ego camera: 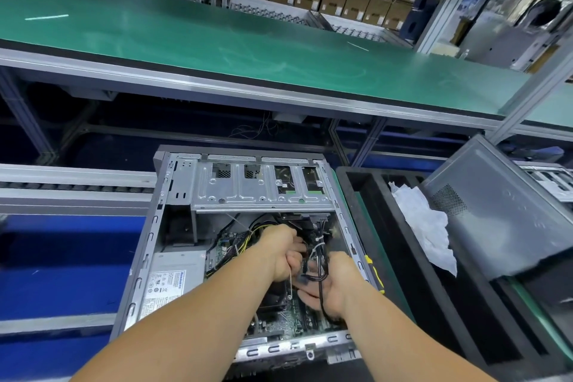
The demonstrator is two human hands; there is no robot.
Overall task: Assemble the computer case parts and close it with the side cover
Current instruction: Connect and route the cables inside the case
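- Where the two hands meet inside the open computer case, their fingertips sink among the cables, so exactly what each finger presses is hard to make out.
- Left hand is curled, knuckles up, fingers closed on the cable bundle just beside it; a thin white tie hangs below its palm.
- Right hand lies palm inward with a black cable running across the palm, thumb and fingers pinching it; the two hands sit close together, almost touching.
- Both forearms enter from the bottom edge, which cuts them off.
- Beneath the hands the case holds a motherboard; left of the left hand lies the power supply, and beyond the hands the metal drive cage.
- Right of the right hand, a black tray holds crumpled white wrapping.
- Farther right, the grey side cover leans tilted, apart from the case, its far edge blurred.
- Beyond everything runs a green worktop.
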